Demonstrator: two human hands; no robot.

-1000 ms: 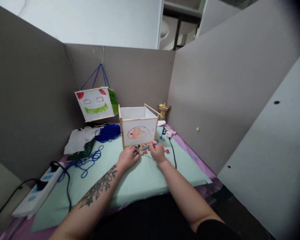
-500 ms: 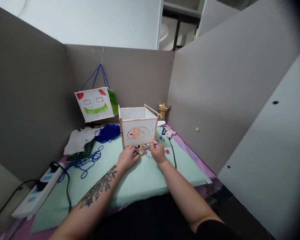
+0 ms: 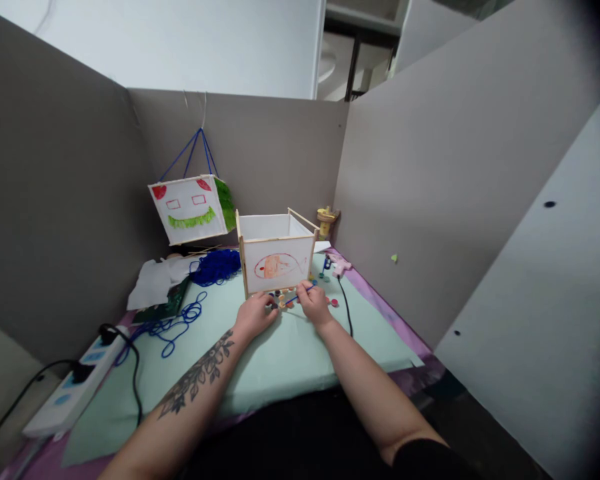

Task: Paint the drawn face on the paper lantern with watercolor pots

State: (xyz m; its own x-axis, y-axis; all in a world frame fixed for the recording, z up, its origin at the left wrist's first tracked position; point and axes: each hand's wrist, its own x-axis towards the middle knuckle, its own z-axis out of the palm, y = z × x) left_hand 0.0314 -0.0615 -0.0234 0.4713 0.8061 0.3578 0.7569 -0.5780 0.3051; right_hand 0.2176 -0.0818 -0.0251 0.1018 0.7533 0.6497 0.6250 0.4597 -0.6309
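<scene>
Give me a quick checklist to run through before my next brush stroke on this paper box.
1. Brush grip: right hand holds the blue brush in its fingers: ok.
2. Paint within reach: small paint pots sit on the mat between both hands: ok.
3. Steadying hand: left hand rests at the pots, not on the box: cannot tell if that is enough.
4. Box position: paper box stands upright, its orange drawing facing you: ok.
5. Paint on the brush tip: too small to see: cannot tell.
6. Clutter: black cable runs just beside the right wrist, and blue yarn lies to the left: not ok.
</scene>
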